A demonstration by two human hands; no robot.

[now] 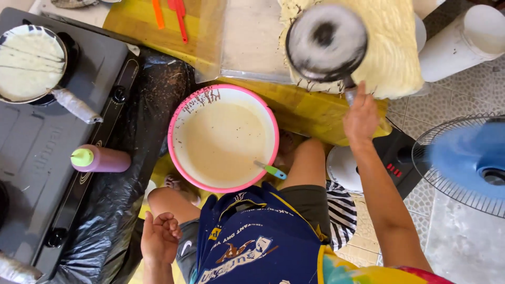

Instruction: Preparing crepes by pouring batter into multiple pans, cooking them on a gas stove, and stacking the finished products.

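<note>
My right hand [361,117] grips the handle of a dark round pan [326,42], held upside down over a pale yellow stack of thin sheets [394,58] on the yellow board. My left hand [159,237] rests near my knee with fingers loosely curled, holding nothing. Between my knees stands a pink-rimmed bowl [175,158] of cream batter, with a blue and green handled utensil [271,170] leaning in it.
A grey stove [47,158] at left carries a second pan with a pale sheet [29,63] and a purple squeeze bottle [102,159]. Black plastic sheeting [137,131] lies beside it. A blue fan [468,163] spins at right. Orange utensils [176,16] lie on the yellow board [131,26].
</note>
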